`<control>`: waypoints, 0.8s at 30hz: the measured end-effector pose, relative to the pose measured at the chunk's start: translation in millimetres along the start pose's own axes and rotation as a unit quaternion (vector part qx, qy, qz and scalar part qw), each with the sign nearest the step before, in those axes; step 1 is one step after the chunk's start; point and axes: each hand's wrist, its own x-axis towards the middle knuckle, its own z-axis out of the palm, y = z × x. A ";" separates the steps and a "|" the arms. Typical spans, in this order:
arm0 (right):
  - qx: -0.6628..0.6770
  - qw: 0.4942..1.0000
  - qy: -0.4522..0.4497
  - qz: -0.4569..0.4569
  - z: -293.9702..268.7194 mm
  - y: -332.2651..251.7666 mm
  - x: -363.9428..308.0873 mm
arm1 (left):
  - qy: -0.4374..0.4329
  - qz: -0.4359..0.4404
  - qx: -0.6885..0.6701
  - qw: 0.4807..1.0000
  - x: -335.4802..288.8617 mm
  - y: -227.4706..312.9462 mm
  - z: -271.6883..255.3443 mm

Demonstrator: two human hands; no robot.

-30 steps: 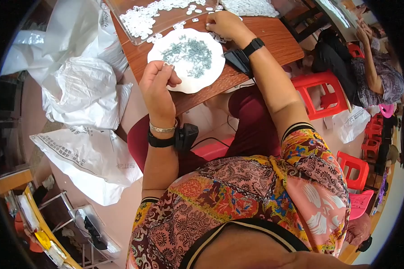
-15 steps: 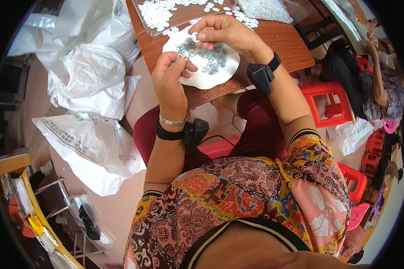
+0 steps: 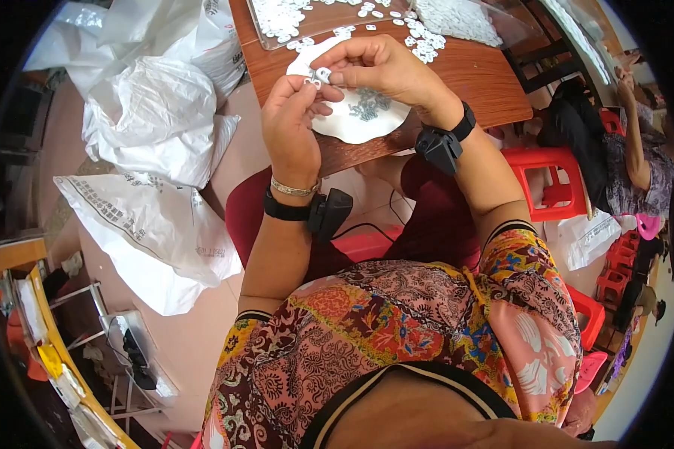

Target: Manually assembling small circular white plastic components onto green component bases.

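Note:
Over a white scalloped plate point(image 3: 344, 129), my two hands meet at the fingertips. My left hand point(image 3: 296, 112) pinches a small white plastic piece point(image 3: 312, 84) between thumb and forefinger. Another small white oval piece with a hole point(image 3: 323, 74) is in the pinch of my right hand point(image 3: 378, 71), touching or nearly touching the first. A thin metal bit seems to show between them, too small to make out. On the plate lies a heap of small grey metal parts point(image 3: 369, 105), partly covered by my hands.
Many loose white oval pieces point(image 3: 421, 45) lie on the brown table point(image 3: 472, 78), beside a clear tray point(image 3: 266, 37) and a filled clear bag point(image 3: 457, 21). White sacks point(image 3: 146, 120) crowd the floor at left. A red stool point(image 3: 550, 183) and a person point(image 3: 629, 157) are at right.
My hands have come together, bringing the two white pieces to each other. The whole view has shifted slightly, with the table now further right.

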 end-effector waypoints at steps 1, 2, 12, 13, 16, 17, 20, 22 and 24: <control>0.000 1.000 0.000 0.000 0.1 -1.8 0.0 | 0.000 0.000 0.000 1.000 -0.2 -0.3 -0.4; 0.010 1.000 0.008 -0.009 -0.1 -3.9 0.1 | 0.014 -0.003 0.014 1.000 -0.5 -1.1 -1.3; -0.018 0.998 0.049 -0.023 2.1 -11.8 -4.4 | 0.055 0.021 0.137 0.989 -3.2 -4.7 2.5; -0.017 0.998 0.049 -0.023 2.2 -11.4 -4.2 | 0.056 0.021 0.137 0.989 -3.2 -4.7 2.2; -0.024 0.998 0.040 -0.030 2.0 -10.1 -3.6 | 0.059 0.020 0.128 0.990 -3.4 -4.9 1.4; -0.025 0.999 0.038 -0.030 2.0 -9.7 -3.6 | 0.059 0.020 0.133 0.989 -3.4 -5.0 1.1; -0.029 0.999 0.034 -0.026 1.8 -10.8 -4.1 | 0.058 0.021 0.143 0.988 -3.5 -4.6 0.8; -0.034 0.999 0.033 -0.023 1.7 -11.2 -4.4 | 0.057 0.021 0.147 0.987 -3.6 -4.9 0.6; -0.041 0.998 0.032 -0.024 1.8 -10.7 -4.4 | 0.051 0.024 0.142 0.988 -3.5 -6.1 0.4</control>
